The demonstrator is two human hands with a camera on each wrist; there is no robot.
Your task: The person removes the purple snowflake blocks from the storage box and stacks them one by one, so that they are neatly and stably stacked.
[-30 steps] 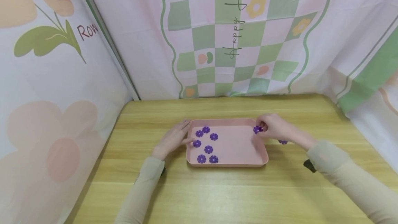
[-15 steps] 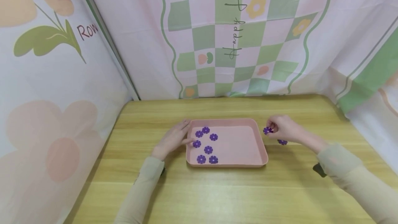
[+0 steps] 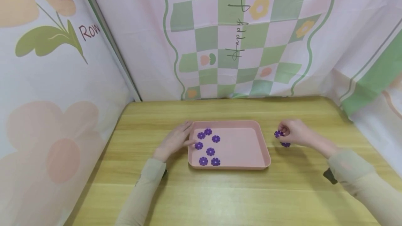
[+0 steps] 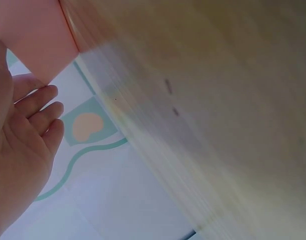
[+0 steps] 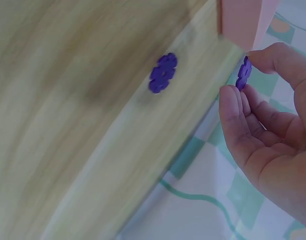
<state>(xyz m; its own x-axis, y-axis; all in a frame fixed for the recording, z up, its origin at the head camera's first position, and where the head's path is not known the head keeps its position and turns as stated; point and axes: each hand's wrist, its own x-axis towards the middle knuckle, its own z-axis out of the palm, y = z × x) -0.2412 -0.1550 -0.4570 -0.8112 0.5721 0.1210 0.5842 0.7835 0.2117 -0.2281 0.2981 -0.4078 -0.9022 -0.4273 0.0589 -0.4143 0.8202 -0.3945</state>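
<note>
My right hand (image 3: 296,133) is to the right of the pink tray (image 3: 242,167), pinching a purple flower-shaped disc (image 3: 277,134) between thumb and fingertips. The right wrist view shows this held disc (image 5: 243,74) edge-on. Another purple disc (image 3: 285,144) lies on the table just below that hand, partly covered by it in the head view; the right wrist camera sees this loose disc (image 5: 163,73) whole. My left hand (image 3: 174,140) rests against the tray's left side with relaxed fingers near the far corner and the thumb over the rim. Several purple discs (image 3: 210,151) lie inside the tray's left half.
The tray stands in the middle of a wooden table (image 3: 226,198). A printed curtain (image 3: 232,44) hangs along the back edge, with more patterned cloth (image 3: 47,114) at the left and right sides.
My right hand has moved right, from over the tray's right rim to above the loose disc on the table, still pinching its disc. The left hand and the discs in the tray stay put.
</note>
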